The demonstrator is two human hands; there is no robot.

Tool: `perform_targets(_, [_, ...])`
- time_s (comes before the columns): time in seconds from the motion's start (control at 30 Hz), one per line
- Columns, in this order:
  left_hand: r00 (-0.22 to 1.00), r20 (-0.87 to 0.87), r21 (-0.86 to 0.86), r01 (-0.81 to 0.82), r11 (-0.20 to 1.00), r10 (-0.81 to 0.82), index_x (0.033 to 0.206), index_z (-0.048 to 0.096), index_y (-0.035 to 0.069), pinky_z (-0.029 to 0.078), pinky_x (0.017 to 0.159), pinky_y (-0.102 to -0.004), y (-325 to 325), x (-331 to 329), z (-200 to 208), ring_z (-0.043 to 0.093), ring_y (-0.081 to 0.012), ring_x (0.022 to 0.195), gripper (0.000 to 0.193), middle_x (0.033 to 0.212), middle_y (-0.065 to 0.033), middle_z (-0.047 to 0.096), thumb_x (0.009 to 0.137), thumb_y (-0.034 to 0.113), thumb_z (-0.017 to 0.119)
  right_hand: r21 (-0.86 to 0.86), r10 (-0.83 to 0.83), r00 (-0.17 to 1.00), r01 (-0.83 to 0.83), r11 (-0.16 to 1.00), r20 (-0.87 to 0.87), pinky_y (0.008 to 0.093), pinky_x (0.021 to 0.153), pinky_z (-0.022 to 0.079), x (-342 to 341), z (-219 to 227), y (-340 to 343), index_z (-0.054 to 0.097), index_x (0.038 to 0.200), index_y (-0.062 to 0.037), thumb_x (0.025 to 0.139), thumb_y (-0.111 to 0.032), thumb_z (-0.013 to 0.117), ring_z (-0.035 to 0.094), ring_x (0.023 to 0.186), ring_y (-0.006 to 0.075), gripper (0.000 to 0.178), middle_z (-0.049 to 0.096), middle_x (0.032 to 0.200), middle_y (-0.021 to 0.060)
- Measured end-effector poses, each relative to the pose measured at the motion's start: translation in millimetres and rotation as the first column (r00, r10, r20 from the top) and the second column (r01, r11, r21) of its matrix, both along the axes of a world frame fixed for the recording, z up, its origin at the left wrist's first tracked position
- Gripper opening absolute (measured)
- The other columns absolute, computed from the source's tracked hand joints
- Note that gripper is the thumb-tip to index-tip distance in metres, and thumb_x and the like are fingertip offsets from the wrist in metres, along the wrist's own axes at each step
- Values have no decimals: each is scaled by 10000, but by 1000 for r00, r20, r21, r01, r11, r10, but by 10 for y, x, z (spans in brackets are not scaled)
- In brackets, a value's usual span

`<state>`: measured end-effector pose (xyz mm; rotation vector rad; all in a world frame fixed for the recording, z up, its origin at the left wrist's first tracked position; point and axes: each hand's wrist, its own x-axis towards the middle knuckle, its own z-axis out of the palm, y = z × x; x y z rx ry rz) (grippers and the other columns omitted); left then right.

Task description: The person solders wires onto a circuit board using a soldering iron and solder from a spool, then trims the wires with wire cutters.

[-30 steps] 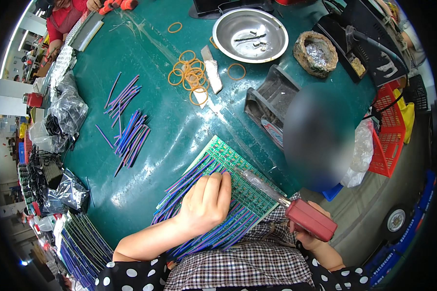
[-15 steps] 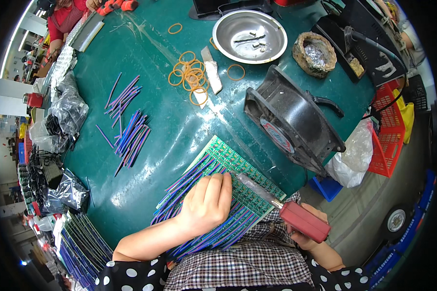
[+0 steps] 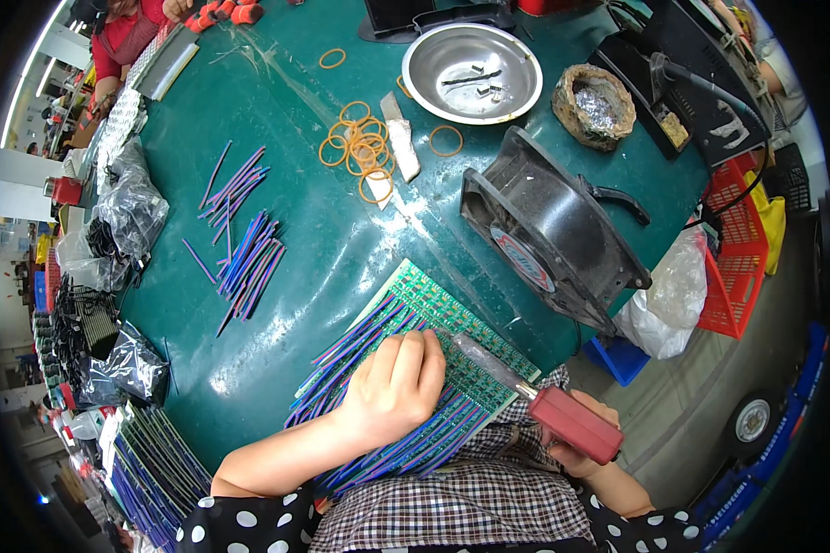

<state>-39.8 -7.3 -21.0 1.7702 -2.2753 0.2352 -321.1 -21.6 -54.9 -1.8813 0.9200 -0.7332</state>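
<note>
Over the green circuit board panel (image 3: 466, 323) my left hand (image 3: 397, 378) is closed in a pinch, apparently on a thin wire; its fingertips partly hide it. Many blue and purple wires (image 3: 424, 438) run from the panel toward my lap, some beneath that hand. My right hand (image 3: 576, 452) is wrapped round a red-handled soldering iron (image 3: 576, 422) at the panel's right edge. The iron's long greyish tip (image 3: 484, 358) points left across the board, ending just beside my left fingertips. The panel lies tilted at the table's near edge, against a checked apron.
A black fan (image 3: 553, 221) stands right of the panel. Behind it are a metal bowl (image 3: 475, 74) with small parts and a rough solder pot (image 3: 595, 106). Rubber bands (image 3: 364, 143) and loose wires (image 3: 249, 267) lie on the green table. Another person (image 3: 134, 41) sits far left.
My left hand has shifted very slightly to the right. The soldering iron sits a touch further left and lower, its tip still by the fingertips.
</note>
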Motion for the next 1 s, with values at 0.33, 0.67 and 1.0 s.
perform_targets(0.33, [999,-19,15,31,999,-31,942,636,-55,458,532,-254,-15,14,7,550,-183,674,289,874,-112,571,666,29,627,-91,7,997,-15,996,-83,366,764,489,-20,-39,-12,595,1134,-41,835,-512,615,630,843,261,558,663,984,94])
perform_targets(0.67, [999,35,18,37,999,-38,943,621,-48,460,545,-256,10,38,55,561,-179,675,291,859,-110,574,672,56,608,345,-91,978,21,938,190,259,559,505,-62,-22,36,547,1166,52,729,-380,774,650,622,178,654,656,754,103])
perform_targets(1.0, [926,-141,173,-326,929,351,962,614,32,467,726,-411,-19,585,204,560,-304,817,213,882,-131,575,752,62,619,492,-241,913,51,869,330,288,511,477,-279,-223,263,329,1361,54,748,-361,776,577,579,177,865,623,886,152])
